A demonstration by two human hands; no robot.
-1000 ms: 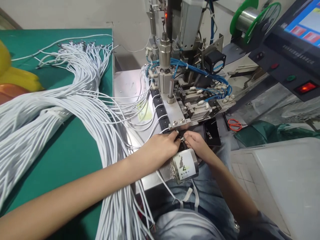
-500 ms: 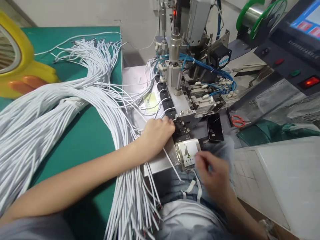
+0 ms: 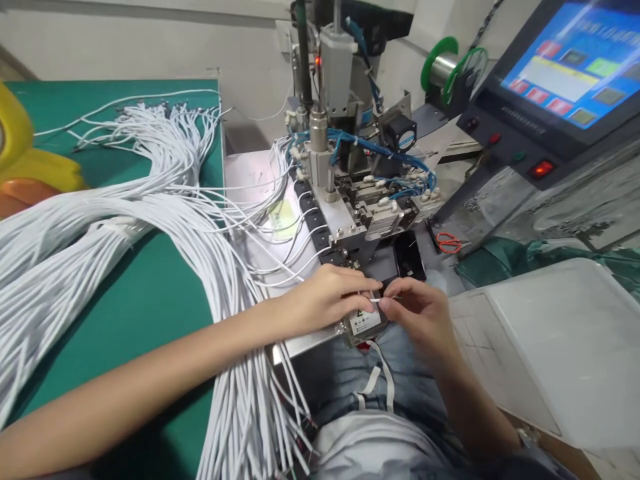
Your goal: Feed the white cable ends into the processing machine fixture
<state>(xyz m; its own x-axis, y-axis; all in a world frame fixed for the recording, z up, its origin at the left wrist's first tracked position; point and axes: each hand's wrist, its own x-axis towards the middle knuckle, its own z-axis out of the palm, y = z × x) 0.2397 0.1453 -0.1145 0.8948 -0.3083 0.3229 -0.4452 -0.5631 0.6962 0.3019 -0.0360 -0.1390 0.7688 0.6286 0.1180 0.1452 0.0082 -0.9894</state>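
A white cable (image 3: 376, 301) runs between my two hands, in front of the machine's lower corner. My left hand (image 3: 335, 300) is closed on it with thumb and fingers. The fingertips of my right hand (image 3: 417, 307) pinch the cable's end from the other side. Beneath the hands lies a square labelled packet (image 3: 364, 323). Just beyond, the machine (image 3: 345, 213) has several white cables fed into its black slotted strip (image 3: 313, 217). A thick bundle of white cables (image 3: 250, 393) passes under my left forearm and hangs over the table edge.
A green mat (image 3: 185, 267) covers the table at left, with a yellow plastic object (image 3: 35, 160) on it. To the right are a lit control screen (image 3: 575, 73), a wire spool (image 3: 444, 70), red-handled scissors (image 3: 449, 243), a black phone (image 3: 410, 257) and a white bin (image 3: 550, 333).
My left hand has moved right and down from the machine's strip. My right hand has come up to meet it, and both now hold the cable. The view has turned slightly right.
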